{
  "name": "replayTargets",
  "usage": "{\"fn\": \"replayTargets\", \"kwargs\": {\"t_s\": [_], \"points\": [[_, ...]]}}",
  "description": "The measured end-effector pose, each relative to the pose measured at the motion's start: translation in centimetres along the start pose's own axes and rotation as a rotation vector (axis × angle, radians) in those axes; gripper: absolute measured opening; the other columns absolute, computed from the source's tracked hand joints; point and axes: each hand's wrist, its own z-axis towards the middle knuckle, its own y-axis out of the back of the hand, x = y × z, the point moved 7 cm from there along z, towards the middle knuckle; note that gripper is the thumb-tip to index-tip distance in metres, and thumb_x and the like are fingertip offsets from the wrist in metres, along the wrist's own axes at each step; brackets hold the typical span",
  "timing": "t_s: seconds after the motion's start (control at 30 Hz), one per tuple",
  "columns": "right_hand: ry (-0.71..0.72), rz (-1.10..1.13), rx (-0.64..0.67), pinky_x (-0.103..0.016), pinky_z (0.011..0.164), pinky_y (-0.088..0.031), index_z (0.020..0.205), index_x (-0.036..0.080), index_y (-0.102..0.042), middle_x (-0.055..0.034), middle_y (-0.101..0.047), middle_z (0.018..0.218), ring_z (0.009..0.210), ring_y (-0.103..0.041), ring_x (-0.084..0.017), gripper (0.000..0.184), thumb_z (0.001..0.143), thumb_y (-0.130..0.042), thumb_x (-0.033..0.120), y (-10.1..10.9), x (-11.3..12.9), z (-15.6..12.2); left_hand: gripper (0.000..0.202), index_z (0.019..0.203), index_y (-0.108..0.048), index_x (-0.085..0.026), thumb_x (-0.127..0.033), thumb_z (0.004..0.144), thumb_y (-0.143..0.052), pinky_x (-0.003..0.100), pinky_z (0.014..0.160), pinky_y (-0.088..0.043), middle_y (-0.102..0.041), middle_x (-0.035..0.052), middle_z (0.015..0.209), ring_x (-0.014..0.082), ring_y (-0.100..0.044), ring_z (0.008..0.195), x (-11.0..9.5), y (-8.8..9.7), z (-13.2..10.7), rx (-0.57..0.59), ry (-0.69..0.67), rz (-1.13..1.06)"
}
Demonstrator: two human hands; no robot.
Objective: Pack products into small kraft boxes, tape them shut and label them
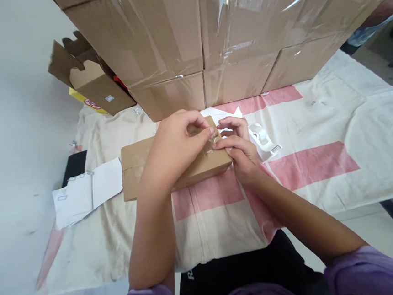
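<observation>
A small flat cardboard box (139,164) lies on a white and pink cloth (311,123) in front of me. My left hand (175,144) rests on top of the box with its fingers curled, pinching something small and clear at the box's right end, perhaps tape. My right hand (237,146) is at that same end, fingers closed against the box's edge, its fingertips meeting those of the left. A white tape dispenser (262,137) lies just right of my right hand.
A wall of large taped cardboard cartons (180,38) stands behind the box. An open small carton (90,78) sits at the back left. White label sheets (86,189) and a black object (74,165) lie at the left. A person's arm (382,12) shows at the far right.
</observation>
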Motion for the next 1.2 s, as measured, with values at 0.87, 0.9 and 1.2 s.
{"fn": "replayTargets", "kwargs": {"t_s": [0.87,0.9,1.2], "points": [[0.006,0.156,-0.105,-0.049,0.108,-0.044,0.107,0.031,-0.055,-0.0035,-0.052,0.130,0.123,-0.053,-0.025,0.020,0.088,-0.060,0.034,-0.1,-0.8,-0.2,0.042,0.134,-0.057,-0.032,-0.038,0.092,-0.061,0.037,0.086,-0.047,-0.062,0.0037,0.130,0.0259,-0.063,0.105,0.2,-0.2,-0.4,0.128,-0.051,0.248],[-0.028,0.182,-0.138,-0.047,0.106,-0.046,0.109,0.031,-0.053,-0.0037,-0.052,0.132,0.123,-0.053,-0.025,0.024,0.087,-0.060,0.035,-0.1,-1.3,-0.2,0.041,0.133,-0.057,-0.032,-0.039,0.093,-0.059,0.038,0.087,-0.048,-0.061,0.0039,0.131,0.0264,-0.064,0.106,0.2,-0.3,-0.3,0.126,-0.040,0.256],[-0.586,-0.168,-0.186,-0.039,0.081,-0.057,0.116,0.024,-0.055,-0.0098,-0.045,0.141,0.070,-0.063,-0.012,0.036,0.081,-0.054,0.030,0.5,-7.1,-1.0,0.037,0.134,-0.056,-0.034,-0.035,0.098,-0.051,0.040,0.091,-0.047,-0.062,0.0011,0.133,0.0268,-0.062,0.113,1.5,1.2,-0.8,0.094,0.078,0.267]]}}
